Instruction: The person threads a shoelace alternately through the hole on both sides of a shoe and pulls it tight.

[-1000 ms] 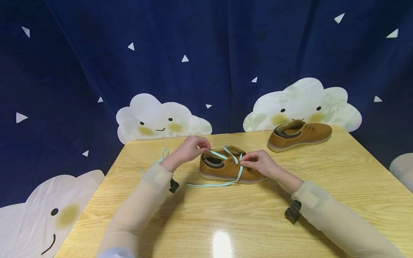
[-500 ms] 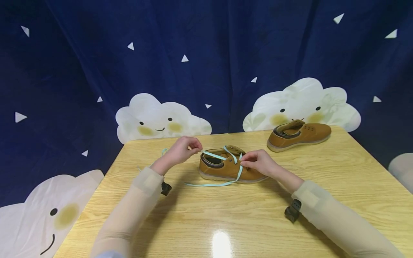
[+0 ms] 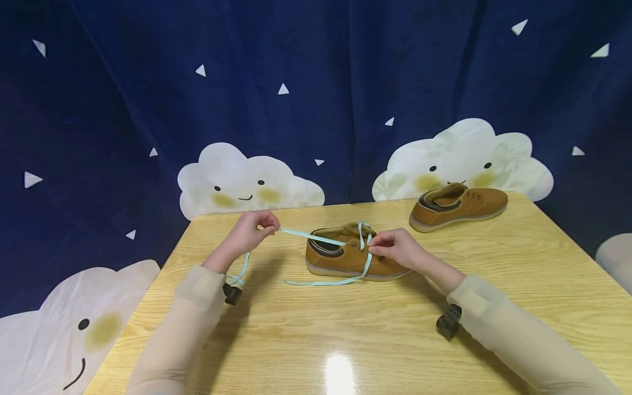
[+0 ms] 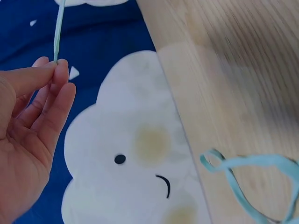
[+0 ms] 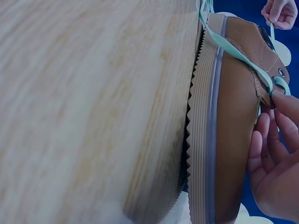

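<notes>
A brown lace-up shoe (image 3: pixel 326 264) stands on the table, toe to the right. A pale mint shoelace (image 3: pixel 301 234) runs in a taut line from its eyelets to my left hand (image 3: pixel 248 230), which pinches it between thumb and fingertips left of the heel. My right hand (image 3: pixel 399 248) grips the edge of the eyelet flap; in the right wrist view the thumb lies right at a laced eyelet, the fingers (image 5: pixel 267 135) behind the flap. One lace end (image 3: pixel 321 283) trails over the shoe's near side onto the table. More lace (image 4: pixel 261 161) hangs in loops below the left hand.
A second brown shoe (image 3: pixel 474 211), its eyelets without lace, stands at the table's back right. A dark blue curtain (image 3: pixel 296 49) with white clouds hangs behind the wooden table (image 3: pixel 395 340).
My left hand has moved left, away from the shoe, drawing out a longer stretch of lace. The lace loop above the eyelets has become smaller and shifted right. My right hand has stayed put.
</notes>
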